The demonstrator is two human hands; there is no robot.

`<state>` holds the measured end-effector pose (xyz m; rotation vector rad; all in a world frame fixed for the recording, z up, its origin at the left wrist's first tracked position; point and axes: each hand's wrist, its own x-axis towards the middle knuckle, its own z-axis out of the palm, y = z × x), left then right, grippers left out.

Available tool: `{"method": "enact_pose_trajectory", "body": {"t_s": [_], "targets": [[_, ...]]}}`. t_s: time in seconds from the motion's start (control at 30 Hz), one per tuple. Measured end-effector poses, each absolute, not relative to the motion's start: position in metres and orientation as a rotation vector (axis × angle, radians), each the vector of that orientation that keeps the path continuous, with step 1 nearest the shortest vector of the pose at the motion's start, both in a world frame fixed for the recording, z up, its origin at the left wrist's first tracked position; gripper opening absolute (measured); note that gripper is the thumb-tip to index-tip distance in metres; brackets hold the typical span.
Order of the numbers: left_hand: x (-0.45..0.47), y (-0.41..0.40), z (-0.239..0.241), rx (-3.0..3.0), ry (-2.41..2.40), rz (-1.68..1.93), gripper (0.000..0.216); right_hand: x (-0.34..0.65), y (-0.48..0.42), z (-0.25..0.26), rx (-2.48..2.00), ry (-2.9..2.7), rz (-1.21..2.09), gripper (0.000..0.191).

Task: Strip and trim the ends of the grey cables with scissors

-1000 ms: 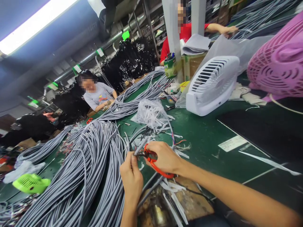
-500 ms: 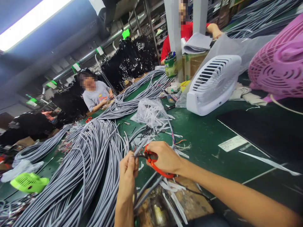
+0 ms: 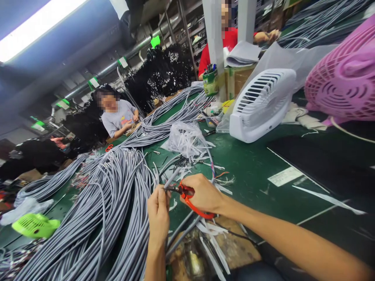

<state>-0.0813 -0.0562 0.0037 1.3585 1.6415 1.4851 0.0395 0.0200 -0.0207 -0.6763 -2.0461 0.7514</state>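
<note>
My right hand [image 3: 202,195] is closed round the orange handles of a pair of scissors [image 3: 199,210]. The dark blades point left and meet the fingertips of my left hand [image 3: 158,207]. That hand is closed in a pinch on a grey cable [image 3: 170,178], and the blades lie against the cable just above its thumb. My fingers hide the exact spot where blade and cable touch. Large bundles of grey cable [image 3: 117,195] lie just left of my left hand. White strips [image 3: 215,240] are scattered below the scissors.
A plastic bag of white scraps [image 3: 186,138] lies beyond my hands. At the right stand a white fan [image 3: 260,105] and a pink fan [image 3: 342,78]; a green fan [image 3: 35,225] lies at left. Two co-workers sit across the green table [image 3: 246,164], one in grey [image 3: 117,117], one in red [image 3: 206,58].
The scissors and both hands have stayed nearly in place, with the blades shifted slightly up along the cable. The co-worker in red has moved a hand at the back.
</note>
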Motion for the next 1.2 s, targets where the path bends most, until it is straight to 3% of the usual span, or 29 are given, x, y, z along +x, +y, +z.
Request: {"method": "enact_pose_trajectory", "body": {"t_s": [0.13, 0.27, 0.53, 0.77, 0.97, 1.2], "targets": [[-0.083, -0.055, 0.0, 1.689, 2.045, 1.502, 0.032, 0.039, 0.019, -0.018, -0.778, -2.032, 0.792, 0.021], [-0.081, -0.055, 0.003, 1.831, 2.157, 1.509, 0.024, 0.037, 0.018, -0.018, -0.791, -2.055, 0.855, 0.02], [-0.083, -0.062, 0.009, 1.184, 1.472, 1.403, 0.044, 0.043, 0.028, -0.016, -0.663, -2.127, 0.531, 0.007], [-0.086, -0.059, 0.007, 1.168, 1.472, 1.413, 0.047, 0.043, 0.03, -0.019, -0.668, -2.15, 0.446, 0.009], [-0.081, -0.059, 0.008, 1.174, 1.484, 1.47, 0.045, 0.039, 0.029, -0.02, -0.631, -2.084, 0.639, 0.014], [-0.077, -0.057, 0.004, 1.266, 1.667, 1.68, 0.04, 0.045, 0.039, -0.012, -0.648, -1.637, 1.222, 0.041]]}}
